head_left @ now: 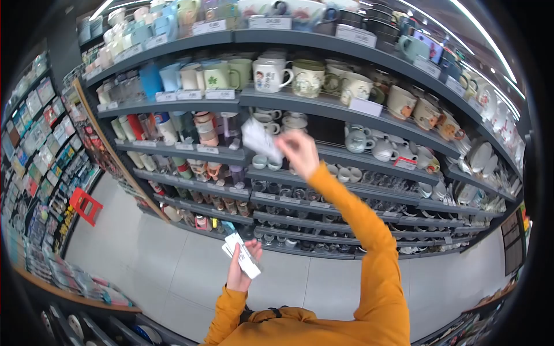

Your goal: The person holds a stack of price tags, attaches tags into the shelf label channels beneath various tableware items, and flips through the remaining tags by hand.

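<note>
My right hand [300, 153] is raised in front of the shelves, its fingers pinched on a white card [258, 137] that looks like a price label. Motion blurs the card, so its print cannot be read. Behind it are the shelf edge below the printed white mug [268, 76] and some cups on the level beneath. Low in the view, my left hand [237, 275] is closed around a small stack of white price labels [247, 260] with dark print. A teal strip [228, 226] shows at the stack's upper end.
Dark shelves hold mugs, tumblers [206, 128], teapots [359, 138] and glasses, with price labels [220, 94] along their edges. A red step stool [86, 206] stands on the tiled floor [288, 274] at left. Packaged goods [40, 144] hang on the left wall.
</note>
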